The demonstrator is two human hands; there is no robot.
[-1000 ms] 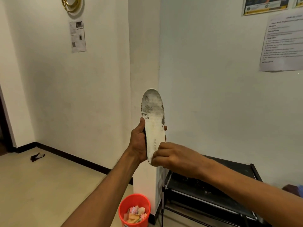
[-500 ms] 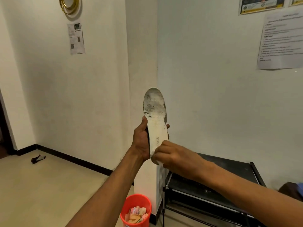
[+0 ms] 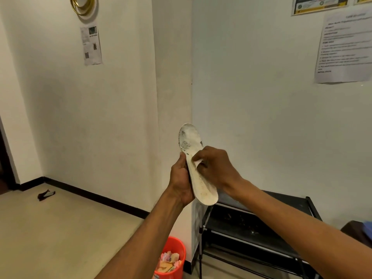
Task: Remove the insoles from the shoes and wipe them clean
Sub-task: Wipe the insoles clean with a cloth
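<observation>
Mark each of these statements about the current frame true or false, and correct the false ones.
1. The left hand holds the insole by its edge. True.
2. The right hand hangs free, away from the insole. False: its fingers press on the insole's middle with what looks like a small white wipe.
3. The insole's toe end is spotless. False: dark grey smudges cover it.
4. An orange bin with scraps in it stands on the floor below the hands. True.
5. The black rack holds a pair of shoes. False: no shoes are visible on it.
</observation>
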